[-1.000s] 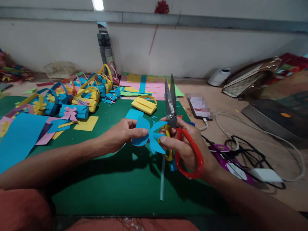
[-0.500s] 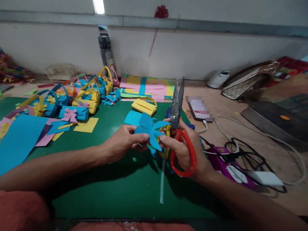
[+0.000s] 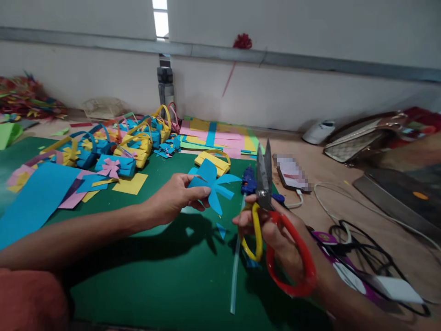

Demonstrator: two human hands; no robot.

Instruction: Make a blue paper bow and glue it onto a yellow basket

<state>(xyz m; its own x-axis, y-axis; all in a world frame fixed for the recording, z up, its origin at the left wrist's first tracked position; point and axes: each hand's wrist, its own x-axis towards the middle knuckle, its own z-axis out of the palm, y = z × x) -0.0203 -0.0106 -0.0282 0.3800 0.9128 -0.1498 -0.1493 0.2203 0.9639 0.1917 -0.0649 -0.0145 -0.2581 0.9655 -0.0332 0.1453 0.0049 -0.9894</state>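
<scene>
Between thumb and fingers, my left hand [image 3: 184, 193] pinches a blue paper flower [image 3: 215, 184] with several petals, held above the green mat [image 3: 138, 280]. My right hand [image 3: 275, 234] has hold of scissors [image 3: 264, 184] with one red and one yellow handle, their blades pointing up and slightly apart. The scissors and the flower do not touch. Behind the flower sits a small yellow paper bag [image 3: 213, 162] with a handle. A blue glue gun [image 3: 248, 180] lies near the scissors, with a clear glue stick [image 3: 234, 276] reaching toward me.
Several finished paper bags [image 3: 115, 164] stand at the left, beside a large blue paper sheet [image 3: 37, 193]. Stacked coloured paper [image 3: 217, 135] lies at the back. To the right are a phone [image 3: 292, 172], a purple power strip [image 3: 344, 262], tangled cables and a handbag [image 3: 361, 135].
My right hand has let go of the flower's petals and moved right and down with the scissors. The flower stays in my left hand.
</scene>
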